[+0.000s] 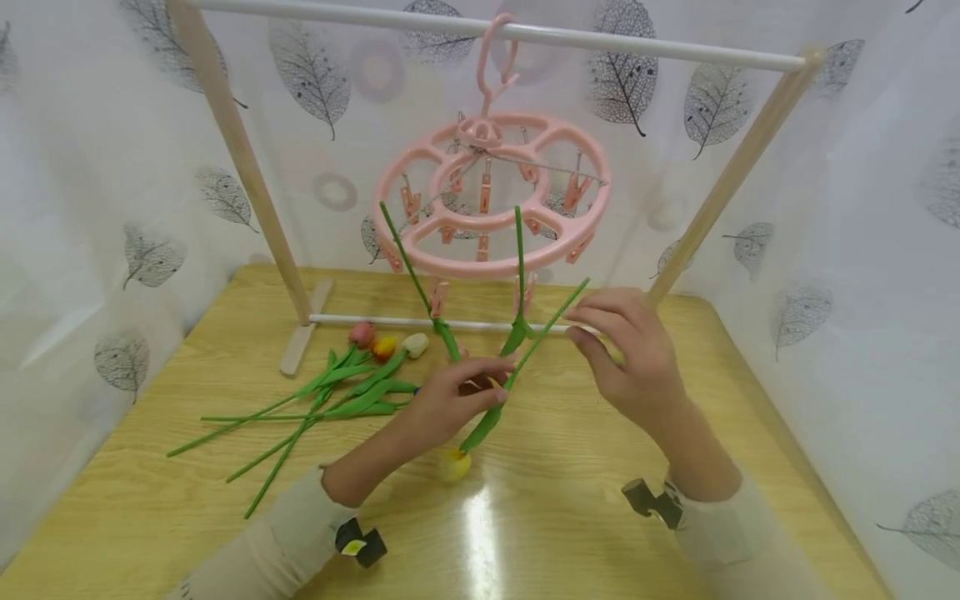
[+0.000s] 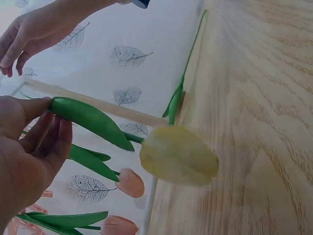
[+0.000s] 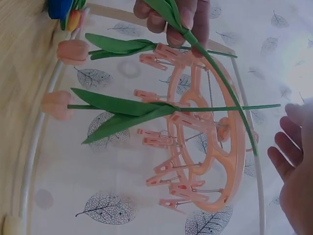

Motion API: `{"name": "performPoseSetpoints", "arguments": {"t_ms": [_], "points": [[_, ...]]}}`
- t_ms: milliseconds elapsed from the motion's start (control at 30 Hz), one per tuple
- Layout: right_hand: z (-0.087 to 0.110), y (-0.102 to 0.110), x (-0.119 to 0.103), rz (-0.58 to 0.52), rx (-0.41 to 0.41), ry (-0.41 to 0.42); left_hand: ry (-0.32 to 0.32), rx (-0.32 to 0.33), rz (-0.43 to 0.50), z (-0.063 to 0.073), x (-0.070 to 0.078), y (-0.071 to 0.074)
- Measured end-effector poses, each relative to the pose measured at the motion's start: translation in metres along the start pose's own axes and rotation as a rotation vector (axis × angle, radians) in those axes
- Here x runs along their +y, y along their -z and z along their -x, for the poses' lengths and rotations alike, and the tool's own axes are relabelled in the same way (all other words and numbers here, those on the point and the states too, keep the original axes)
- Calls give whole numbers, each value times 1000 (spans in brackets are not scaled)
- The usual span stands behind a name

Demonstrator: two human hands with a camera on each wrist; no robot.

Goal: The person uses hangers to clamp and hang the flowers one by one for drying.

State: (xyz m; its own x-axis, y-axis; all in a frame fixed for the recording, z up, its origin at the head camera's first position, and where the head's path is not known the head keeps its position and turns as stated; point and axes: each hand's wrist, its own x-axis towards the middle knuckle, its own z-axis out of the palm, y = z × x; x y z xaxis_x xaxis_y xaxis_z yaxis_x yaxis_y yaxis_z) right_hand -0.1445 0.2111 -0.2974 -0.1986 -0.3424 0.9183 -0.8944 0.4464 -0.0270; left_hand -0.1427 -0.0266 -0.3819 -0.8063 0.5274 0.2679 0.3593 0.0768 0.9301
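In the head view my left hand (image 1: 457,400) pinches a yellow tulip (image 1: 454,465) by its leafy green stem. Its blossom points down toward me and the bare stem end slants up to the right. My right hand (image 1: 630,358) is raised beside that stem end, fingers apart and holding nothing. Behind them a round pink clip hanger (image 1: 495,268) carries several clothespins (image 1: 484,193). Two pink tulips hang head down from it, seen in the right wrist view as one blossom (image 3: 73,52) and another blossom (image 3: 56,105), with their stems at the clips.
The hanger hooks over a white rod (image 1: 645,46) between wooden posts (image 1: 247,167). Left on the table (image 1: 570,500) lie several tulips, among them a pink blossom (image 1: 362,335) and a white blossom (image 1: 416,345). Another tulip stem (image 2: 188,63) lies on the table by the rack.
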Motion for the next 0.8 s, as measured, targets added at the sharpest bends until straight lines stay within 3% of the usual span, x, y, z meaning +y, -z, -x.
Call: {"name": "performPoseSetpoints", "arguments": {"t_ms": [67, 133, 267, 367, 467, 800], "points": [[2, 0, -3, -45, 77, -111, 5, 15, 27, 0, 2, -1], [5, -2, -7, -154, 81, -271, 8, 33, 48, 1, 3, -2], [12, -7, -15, -456, -21, -651, -12, 54, 78, 0, 6, -5], [14, -13, -21, -565, -114, -832, -31, 53, 91, 0, 8, -7], [13, -17, -24, -575, -148, -869, -23, 46, 93, 0, 9, -8], [12, -23, -23, -566, -102, -878, 26, 29, 86, 0, 8, -10]]}}
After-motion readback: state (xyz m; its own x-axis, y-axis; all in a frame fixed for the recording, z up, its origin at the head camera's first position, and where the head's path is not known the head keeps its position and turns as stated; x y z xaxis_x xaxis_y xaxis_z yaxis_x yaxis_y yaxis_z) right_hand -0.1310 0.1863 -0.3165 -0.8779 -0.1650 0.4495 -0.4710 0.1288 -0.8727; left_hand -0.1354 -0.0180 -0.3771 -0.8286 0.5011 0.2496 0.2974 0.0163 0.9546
